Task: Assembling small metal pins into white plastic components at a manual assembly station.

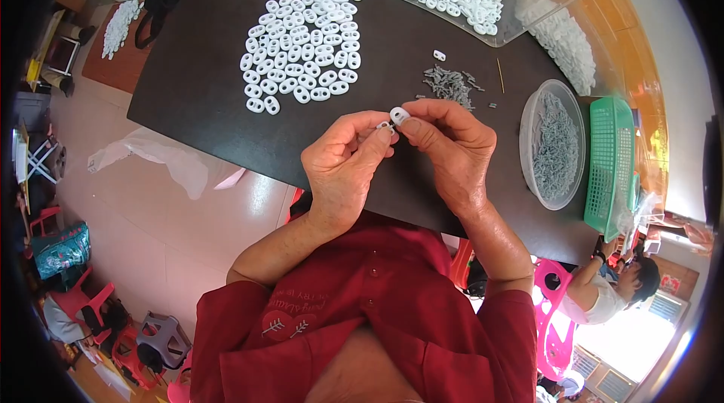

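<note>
Over the near part of the dark table, my two hands meet fingertip to fingertip. My right hand (456, 150) is closed, its thumb and forefinger pinching a white oval two-hole plastic piece (399, 114). Between the thumb and fingers of my left hand (343, 161) is a second small white plastic piece (386, 128), mostly covered by the fingertips. The two pieces are close together; whether they touch I cannot tell. Just beyond my right hand lies a heap of small grey plastic parts (448, 87), with a loose white oval piece (439, 55) above it.
Many white oval pieces (302, 48) spread across the table (200, 48)'s far left. A clear bin (494, 42) of white pieces stands at the back. To the right are a thin yellow stick (500, 75), a round tub (528, 158) of grey parts and a green basket (609, 165). Another person (603, 290) sits at right.
</note>
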Tool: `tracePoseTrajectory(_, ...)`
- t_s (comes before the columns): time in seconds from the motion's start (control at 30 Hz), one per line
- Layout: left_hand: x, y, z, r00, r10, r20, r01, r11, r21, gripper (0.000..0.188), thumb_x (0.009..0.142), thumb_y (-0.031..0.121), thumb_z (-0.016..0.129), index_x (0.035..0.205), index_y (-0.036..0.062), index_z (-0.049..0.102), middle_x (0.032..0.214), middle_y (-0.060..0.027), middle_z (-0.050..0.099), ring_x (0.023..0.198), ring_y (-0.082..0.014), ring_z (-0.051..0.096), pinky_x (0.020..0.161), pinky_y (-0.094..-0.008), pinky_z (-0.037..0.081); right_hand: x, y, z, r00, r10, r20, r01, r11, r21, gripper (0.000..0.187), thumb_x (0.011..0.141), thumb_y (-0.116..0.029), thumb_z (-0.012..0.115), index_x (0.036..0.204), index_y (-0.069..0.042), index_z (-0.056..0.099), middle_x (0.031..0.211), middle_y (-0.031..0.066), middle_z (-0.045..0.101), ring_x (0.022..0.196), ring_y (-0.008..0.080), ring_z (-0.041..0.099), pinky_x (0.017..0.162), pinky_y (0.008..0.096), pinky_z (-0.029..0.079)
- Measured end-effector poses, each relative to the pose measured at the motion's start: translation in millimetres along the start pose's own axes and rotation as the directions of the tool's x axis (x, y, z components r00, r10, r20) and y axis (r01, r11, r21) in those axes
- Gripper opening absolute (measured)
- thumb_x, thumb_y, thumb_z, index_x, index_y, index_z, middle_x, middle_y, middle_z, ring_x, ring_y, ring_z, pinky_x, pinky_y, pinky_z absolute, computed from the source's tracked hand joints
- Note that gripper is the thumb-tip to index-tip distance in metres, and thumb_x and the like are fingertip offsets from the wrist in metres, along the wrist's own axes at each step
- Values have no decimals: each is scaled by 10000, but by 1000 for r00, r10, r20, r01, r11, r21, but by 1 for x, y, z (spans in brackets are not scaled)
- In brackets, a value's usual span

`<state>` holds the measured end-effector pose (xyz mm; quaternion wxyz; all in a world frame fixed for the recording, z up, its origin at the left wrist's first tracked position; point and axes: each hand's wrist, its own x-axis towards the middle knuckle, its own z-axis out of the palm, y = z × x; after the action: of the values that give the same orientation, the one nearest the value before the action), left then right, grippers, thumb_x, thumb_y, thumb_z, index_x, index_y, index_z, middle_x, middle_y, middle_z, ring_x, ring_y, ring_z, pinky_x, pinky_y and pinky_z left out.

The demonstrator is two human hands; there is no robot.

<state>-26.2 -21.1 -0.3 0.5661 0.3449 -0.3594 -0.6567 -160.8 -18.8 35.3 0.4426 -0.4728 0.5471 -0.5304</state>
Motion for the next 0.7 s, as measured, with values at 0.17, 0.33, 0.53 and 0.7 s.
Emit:
tracePoseTrajectory(0.17,0,-2,1,1000,13,19,-13,1000,-22,177,890,11,590,1057,-48,601,919,-66,644,801,-73,598,699,-202,502,-1,6,-4,998,-65,26,66,997,-51,153,824,11,648,976,28,662,826,32,650,726,68,572,634,198,467)
tracePoseTrajectory(0.33,2,-6,5,998,65,-22,-66,997,-50,170,873,7,603,1028,-63,609,892,-103,652,762,-113,622,667,-233,542,-1,6,-4,996,-81,37,85,991,-105,147,827,41,631,971,29,659,854,35,641,766,77,582,687,206,481)
tracePoseTrajectory(0.53,3,-7,4,993,116,14,-115,993,-32,265,876,-6,595,1135,-54,568,863,-75,633,742,-96,597,678,-227,538,0,8,-5,990,-122,74,132,981,-142,150,830,58,620,974,35,654,875,47,625,788,94,589,709,220,489)
tracePoseTrajectory(0.7,3,-17,1,973,219,68,-226,965,130,320,878,-13,593,1192,-43,544,862,-51,611,743,-87,571,685,-218,511,0,8,-5,987,-131,93,144,977,-155,154,831,63,613,978,38,649,866,54,617,792,98,587,704,222,487)
